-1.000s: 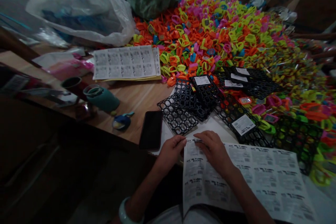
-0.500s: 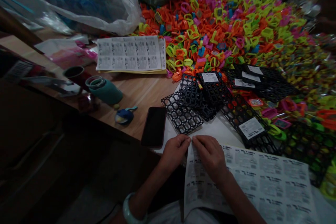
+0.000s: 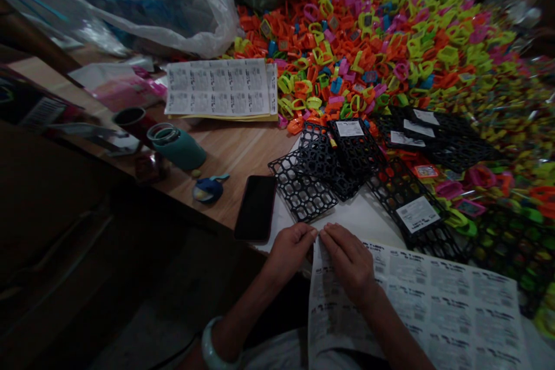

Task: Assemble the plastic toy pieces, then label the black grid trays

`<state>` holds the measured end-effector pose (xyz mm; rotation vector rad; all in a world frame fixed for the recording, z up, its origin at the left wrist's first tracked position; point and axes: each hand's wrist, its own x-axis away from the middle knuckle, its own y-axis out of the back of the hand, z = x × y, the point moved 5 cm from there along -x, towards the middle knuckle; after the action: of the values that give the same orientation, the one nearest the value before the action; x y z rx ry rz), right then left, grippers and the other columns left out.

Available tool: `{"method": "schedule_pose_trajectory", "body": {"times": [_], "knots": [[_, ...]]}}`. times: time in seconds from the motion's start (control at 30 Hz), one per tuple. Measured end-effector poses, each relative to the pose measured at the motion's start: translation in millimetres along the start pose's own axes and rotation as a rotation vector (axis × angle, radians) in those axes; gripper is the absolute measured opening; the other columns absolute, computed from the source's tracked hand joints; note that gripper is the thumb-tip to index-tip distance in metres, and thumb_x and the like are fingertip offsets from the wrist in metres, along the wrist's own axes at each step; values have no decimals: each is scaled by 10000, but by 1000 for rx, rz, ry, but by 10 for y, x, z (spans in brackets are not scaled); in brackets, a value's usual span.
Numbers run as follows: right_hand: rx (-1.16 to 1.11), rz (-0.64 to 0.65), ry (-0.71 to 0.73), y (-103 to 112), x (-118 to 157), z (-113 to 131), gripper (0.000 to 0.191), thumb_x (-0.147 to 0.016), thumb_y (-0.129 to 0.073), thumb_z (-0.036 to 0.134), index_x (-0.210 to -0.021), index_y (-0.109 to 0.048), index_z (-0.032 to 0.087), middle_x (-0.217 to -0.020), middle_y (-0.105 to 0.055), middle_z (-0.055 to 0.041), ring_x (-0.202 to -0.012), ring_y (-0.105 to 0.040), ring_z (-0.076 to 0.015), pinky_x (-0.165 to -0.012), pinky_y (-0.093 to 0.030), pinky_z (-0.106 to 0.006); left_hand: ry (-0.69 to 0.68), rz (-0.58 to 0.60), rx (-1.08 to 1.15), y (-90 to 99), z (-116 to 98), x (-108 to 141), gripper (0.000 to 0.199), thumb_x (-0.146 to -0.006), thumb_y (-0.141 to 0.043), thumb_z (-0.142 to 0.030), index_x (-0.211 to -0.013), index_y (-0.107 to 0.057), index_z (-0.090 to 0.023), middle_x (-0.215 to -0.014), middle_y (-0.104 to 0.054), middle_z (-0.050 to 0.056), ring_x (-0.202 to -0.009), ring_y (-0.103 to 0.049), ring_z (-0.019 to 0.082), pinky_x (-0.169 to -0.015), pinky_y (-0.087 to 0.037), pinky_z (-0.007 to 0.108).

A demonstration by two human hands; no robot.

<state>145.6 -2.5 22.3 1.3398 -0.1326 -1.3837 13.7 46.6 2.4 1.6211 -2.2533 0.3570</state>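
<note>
my left hand point(image 3: 289, 251) and my right hand point(image 3: 350, 263) meet at the top left corner of a large white printed label sheet point(image 3: 433, 312), which lies across my lap and over the near edge of the wooden desk point(image 3: 234, 153). left grip: fingers curled almost closed, fingertips pinching the sheet's corner edge. right grip: fingers laid flat and close together on the sheet, tips at the same corner; whether it pinches anything i cannot tell. a pale green bangle point(image 3: 212, 347) circles my left wrist.

just beyond my fingertips lies a black plastic honeycomb grid point(image 3: 303, 191), overlapped by further black grids point(image 3: 347, 153), some bearing a white label point(image 3: 417, 214). a narrow strip of white surface between the grids and the sheet's top edge is the only open room ahead. just left of my left hand, a black smartphone point(image 3: 256, 207) lies at the desk's near edge, its end overhanging slightly. farther left stand a teal cup point(image 3: 177, 147) and a small blue tape dispenser point(image 3: 208, 189). a second printed label sheet point(image 3: 222, 88) lies well apart toward the back. a heap of bright plastic rings point(image 3: 373, 34) fills the right and far side, with a clear plastic bag point(image 3: 151, 0) at the back left.
</note>
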Motion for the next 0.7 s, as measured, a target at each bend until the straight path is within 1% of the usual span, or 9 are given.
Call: {"method": "schedule_pose_trajectory", "body": {"times": [0.13,0.2,0.27,0.43,0.57,0.7], "knots": [[-84,-50,-99,-18,-19,-48,422,-850,-534,98,-1243,-523,249,-1107,-644,-93,-1069,-593,-207,-899,-541,-419,-3,7,6,-11,-29,16,278,-748,-543,-419,-696,-589,-150,-574,-533,-26,-554,-502,116,-563,-421,235],[-121,-51,-157,-32,-48,-63,393,-846,-538,98,-1213,-540,240,-1068,-651,-92,-1026,-603,-198,-883,-545,-413,-9,10,3,-11,-44,20,274,-751,-541,-411,-704,-593,-146,-581,-532,-24,-563,-504,118,-571,-424,237],[-123,-39,-176,-39,-75,-55,402,-850,-531,94,-1226,-531,236,-1048,-654,-91,-1006,-604,-195,-870,-546,-409,-19,16,7,-13,-55,22,270,-750,-542,-402,-703,-594,-142,-581,-527,-24,-564,-498,116,-570,-419,236],[-113,-46,-95,-35,-41,-12,454,-850,-527,83,-1268,-501,261,-1129,-625,-98,-1066,-583,-204,-885,-538,-419,-25,20,48,-27,-45,30,275,-739,-563,-404,-712,-609,-135,-571,-532,-27,-555,-490,109,-560,-410,228],[-84,-62,-54,-68,53,-26,483,-839,-542,84,-1285,-474,257,-1167,-613,-105,-1108,-570,-215,-899,-543,-426,21,47,119,-51,-6,32,284,-724,-582,-428,-700,-599,-145,-568,-545,-32,-552,-515,114,-567,-440,237],[-82,-44,-38,-104,91,-31,420,-848,-528,106,-1252,-498,217,-1146,-625,-118,-1115,-573,-216,-905,-546,-412,85,108,144,-63,12,25,315,-707,-598,-466,-691,-575,-152,-575,-545,-36,-547,-534,120,-564,-462,253]]}}
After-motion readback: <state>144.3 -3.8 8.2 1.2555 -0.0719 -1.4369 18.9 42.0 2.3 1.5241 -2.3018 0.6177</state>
